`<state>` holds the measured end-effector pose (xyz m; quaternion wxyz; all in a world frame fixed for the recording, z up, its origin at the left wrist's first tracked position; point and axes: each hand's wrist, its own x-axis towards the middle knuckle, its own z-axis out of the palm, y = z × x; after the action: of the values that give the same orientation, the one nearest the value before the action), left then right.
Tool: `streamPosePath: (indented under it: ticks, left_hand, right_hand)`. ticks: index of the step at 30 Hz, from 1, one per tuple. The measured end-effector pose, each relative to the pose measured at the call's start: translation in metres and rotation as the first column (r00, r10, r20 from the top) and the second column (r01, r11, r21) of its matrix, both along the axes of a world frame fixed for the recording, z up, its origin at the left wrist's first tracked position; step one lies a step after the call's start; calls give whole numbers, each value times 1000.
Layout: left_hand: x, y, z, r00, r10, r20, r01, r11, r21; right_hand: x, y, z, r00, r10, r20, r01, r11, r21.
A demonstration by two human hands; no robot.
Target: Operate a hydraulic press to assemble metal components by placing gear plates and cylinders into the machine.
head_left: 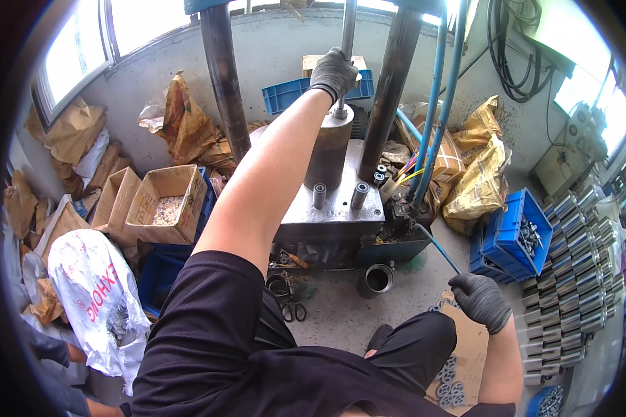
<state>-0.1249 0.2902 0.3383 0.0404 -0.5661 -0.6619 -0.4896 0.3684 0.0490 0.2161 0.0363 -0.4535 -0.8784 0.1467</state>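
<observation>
My left hand (334, 73), in a dark grey knit glove, reaches far forward and is closed round the upright steel rod (349, 31) of a press. Below it, the rod meets a thick steel cylinder (329, 149) standing on the press's metal bed (292, 208). Two small ringed metal sleeves, one to the left (319, 196) and one to the right (359, 195), stand on the bed near its front edge. At the right, my gloved right hand (481, 300) is wrapped round the lower end of a long blue lever (438, 244) that slants up to the press.
Dark columns (224, 76) and blue pipes (442, 104) frame the press. A metal pot (377, 279) and scissors (293, 311) lie on the floor. Cartons (167, 208) and a white sack (97, 299) stand left; blue crates (515, 236) and stacked metal tubes (570, 278) right. Another person's arm (76, 354) shows lower left.
</observation>
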Motion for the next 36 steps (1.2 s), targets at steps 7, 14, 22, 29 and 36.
streamPosePath:
  ticks: [7, 14, 22, 29, 36]
  left_hand:
    - [-3, 3, 1, 998, -27, 55, 32, 995, -89]
    - [-2, 5, -3, 1000, -8, 30, 8, 1000, -7]
    - [-3, 4, 1, 996, -32, 88, 40, 994, -99]
    - [-4, 10, -6, 998, -39, 57, 37, 999, 24]
    - [-3, 7, -6, 999, -22, 34, 21, 1000, 17]
  right_hand:
    - [-1, -2, 1, 985, 21, 172, -7, 996, -84]
    - [-2, -1, 0, 988, 15, 154, -9, 999, -40]
    - [-3, -4, 1, 998, -10, 55, 10, 1000, 4]
    - [-6, 0, 7, 999, -25, 42, 26, 999, -23]
    - [-35, 73, 43, 967, -48, -249, 213, 688, 693]
